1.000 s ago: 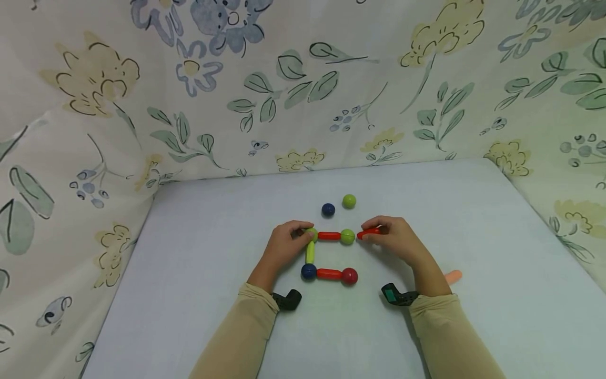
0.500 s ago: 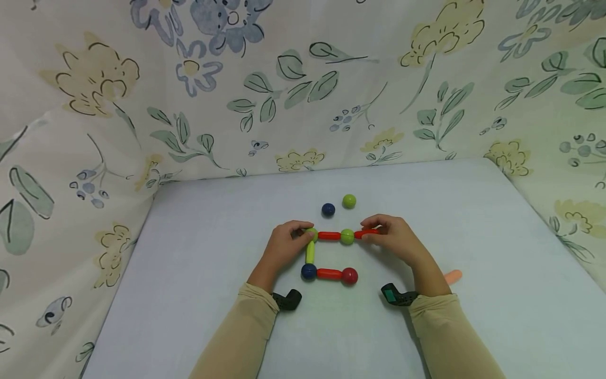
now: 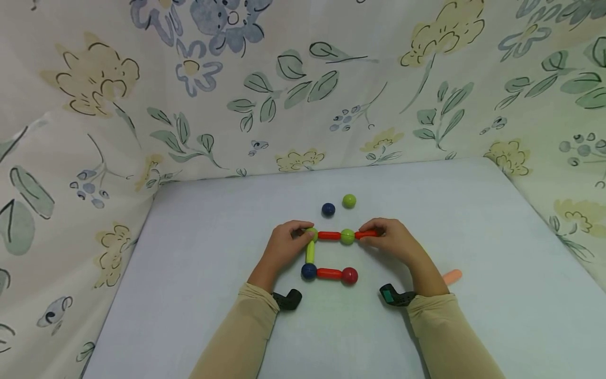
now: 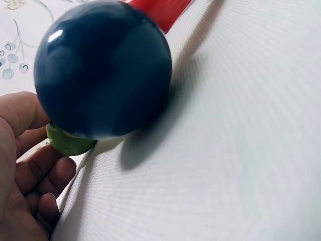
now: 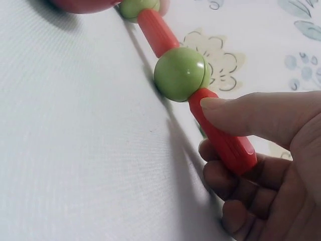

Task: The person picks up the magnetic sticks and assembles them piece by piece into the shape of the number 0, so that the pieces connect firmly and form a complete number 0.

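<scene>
My left hand pinches the green ball at the far left corner of a stick-and-ball shape. From that ball a yellow-green stick runs to a blue ball, which a red stick joins to a red ball. Another red stick links the corner ball with a second green ball. Between thumb and fingers my right hand holds a further red stick, its end touching the second green ball.
Behind the shape lie a loose dark blue ball and a loose green ball. An orange stick lies partly hidden by the right wrist. Flowered cloth rises behind the white table.
The red stick in my right hand has moved left, from a small gap to contact with the second green ball. My left hand has stayed in place.
</scene>
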`<state>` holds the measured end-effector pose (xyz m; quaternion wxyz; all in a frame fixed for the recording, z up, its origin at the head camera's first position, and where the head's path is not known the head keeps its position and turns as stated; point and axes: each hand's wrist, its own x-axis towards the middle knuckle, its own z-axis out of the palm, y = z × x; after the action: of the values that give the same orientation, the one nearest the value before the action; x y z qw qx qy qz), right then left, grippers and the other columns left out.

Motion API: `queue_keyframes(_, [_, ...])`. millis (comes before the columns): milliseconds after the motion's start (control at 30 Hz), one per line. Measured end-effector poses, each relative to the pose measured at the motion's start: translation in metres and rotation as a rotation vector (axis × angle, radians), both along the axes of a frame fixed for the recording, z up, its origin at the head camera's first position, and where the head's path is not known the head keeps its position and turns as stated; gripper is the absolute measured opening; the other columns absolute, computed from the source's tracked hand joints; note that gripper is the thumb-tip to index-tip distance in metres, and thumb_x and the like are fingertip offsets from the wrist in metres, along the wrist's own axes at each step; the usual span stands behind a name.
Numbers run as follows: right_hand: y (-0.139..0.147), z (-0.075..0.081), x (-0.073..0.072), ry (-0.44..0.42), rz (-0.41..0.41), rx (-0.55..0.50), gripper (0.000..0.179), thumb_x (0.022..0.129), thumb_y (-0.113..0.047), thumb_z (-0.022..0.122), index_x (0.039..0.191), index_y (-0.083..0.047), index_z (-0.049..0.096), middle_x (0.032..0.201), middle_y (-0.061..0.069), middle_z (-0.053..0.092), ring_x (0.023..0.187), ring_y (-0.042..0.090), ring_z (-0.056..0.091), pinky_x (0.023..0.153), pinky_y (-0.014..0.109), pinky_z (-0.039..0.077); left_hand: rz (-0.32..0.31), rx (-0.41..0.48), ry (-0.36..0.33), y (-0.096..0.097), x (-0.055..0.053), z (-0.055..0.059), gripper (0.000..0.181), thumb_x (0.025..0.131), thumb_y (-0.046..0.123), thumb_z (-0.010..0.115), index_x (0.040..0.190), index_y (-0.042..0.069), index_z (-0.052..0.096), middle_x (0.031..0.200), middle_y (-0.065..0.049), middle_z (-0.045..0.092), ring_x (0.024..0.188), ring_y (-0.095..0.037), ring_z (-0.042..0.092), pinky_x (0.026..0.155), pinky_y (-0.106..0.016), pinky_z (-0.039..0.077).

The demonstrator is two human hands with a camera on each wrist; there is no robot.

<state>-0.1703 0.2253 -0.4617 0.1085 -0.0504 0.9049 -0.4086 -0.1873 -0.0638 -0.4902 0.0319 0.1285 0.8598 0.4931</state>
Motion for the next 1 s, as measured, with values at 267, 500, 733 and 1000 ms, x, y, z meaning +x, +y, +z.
queue_keyframes(267, [-0.003,-0.003,0.001,0.050,0.011,0.004,0.018,0.086,-0.016,0.075,0.103,-0.016,0.070,0.099,0.004,0.066,0.093,0.023,0.054,0.080,0.034,0.048,-0.005,-0.010,-0.009,0.001,-0.001,-0.001,0.030,0.092,0.035,0.069,0.117,0.019,0.073,0.103,0.006,0.069,0.093,-0.014,0.058,0.085,-0.036,0.049])
queue_keyframes(500, [-0.007,-0.003,0.003,0.059,0.014,0.042,0.018,0.085,-0.020,0.077,0.100,-0.016,0.068,0.101,0.003,0.063,0.095,0.023,0.054,0.085,0.036,0.046,-0.001,-0.008,0.001,0.001,0.001,0.001,0.030,0.091,0.034,0.070,0.117,0.019,0.073,0.103,0.005,0.069,0.092,-0.014,0.059,0.085,-0.036,0.049])
queue_keyframes(733, [-0.013,-0.006,0.002,0.101,0.054,0.091,0.029,0.083,-0.027,0.078,0.109,-0.017,0.070,0.099,0.004,0.060,0.092,0.022,0.053,0.081,0.035,0.046,0.007,-0.005,-0.006,0.001,0.002,0.001,0.029,0.091,0.033,0.070,0.116,0.019,0.073,0.104,0.005,0.069,0.092,-0.014,0.059,0.084,-0.036,0.049])
queue_keyframes(1000, [-0.013,-0.011,0.002,0.162,0.055,0.137,0.027,0.084,-0.021,0.078,0.110,-0.016,0.073,0.099,0.006,0.060,0.089,0.022,0.052,0.077,0.034,0.043,0.010,0.002,-0.018,0.001,0.001,0.000,0.028,0.091,0.033,0.070,0.115,0.020,0.073,0.106,0.006,0.069,0.094,-0.014,0.059,0.086,-0.037,0.049])
